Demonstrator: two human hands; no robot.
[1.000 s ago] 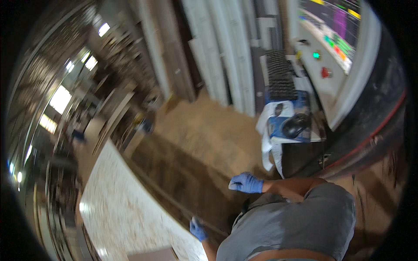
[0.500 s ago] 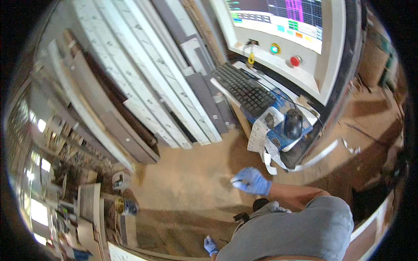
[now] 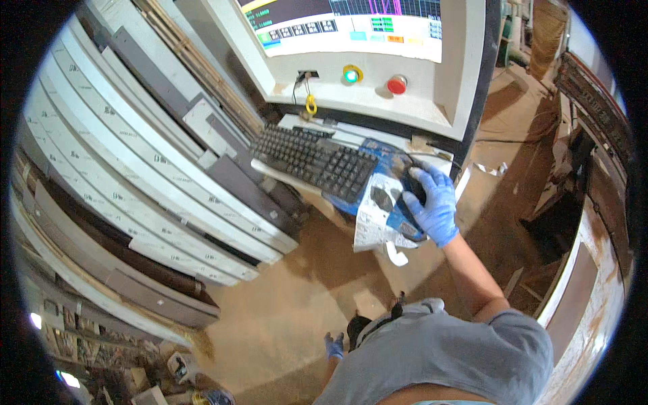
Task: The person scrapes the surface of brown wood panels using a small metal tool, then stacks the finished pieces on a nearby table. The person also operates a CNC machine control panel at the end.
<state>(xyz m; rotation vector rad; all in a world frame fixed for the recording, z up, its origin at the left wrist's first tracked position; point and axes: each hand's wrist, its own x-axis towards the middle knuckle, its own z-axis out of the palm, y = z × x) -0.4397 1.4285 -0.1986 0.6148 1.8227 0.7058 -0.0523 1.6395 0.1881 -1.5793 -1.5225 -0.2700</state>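
Observation:
My right hand (image 3: 432,208), in a blue glove, rests on a black computer mouse (image 3: 409,192) and grips it. The mouse sits on a worn blue pad (image 3: 379,156) at the right end of a console shelf. A black keyboard (image 3: 312,160) lies just left of the pad. A printed paper sheet (image 3: 375,217) hangs off the shelf edge below the mouse. My left hand (image 3: 333,345), also in a blue glove, hangs by my side low in the picture and holds nothing. My grey shirt (image 3: 439,358) fills the bottom.
Above the keyboard stands a white console with a lit screen (image 3: 351,23), a green button (image 3: 350,74) and a red button (image 3: 397,84). Long white and grey panels (image 3: 135,155) lean at the left. The floor (image 3: 290,304) is covered in sawdust. A machine bed edge (image 3: 594,270) runs along the right.
The view has swung up toward the console. My right hand has risen from in front of my body onto the mouse. My left hand stays low by my side.

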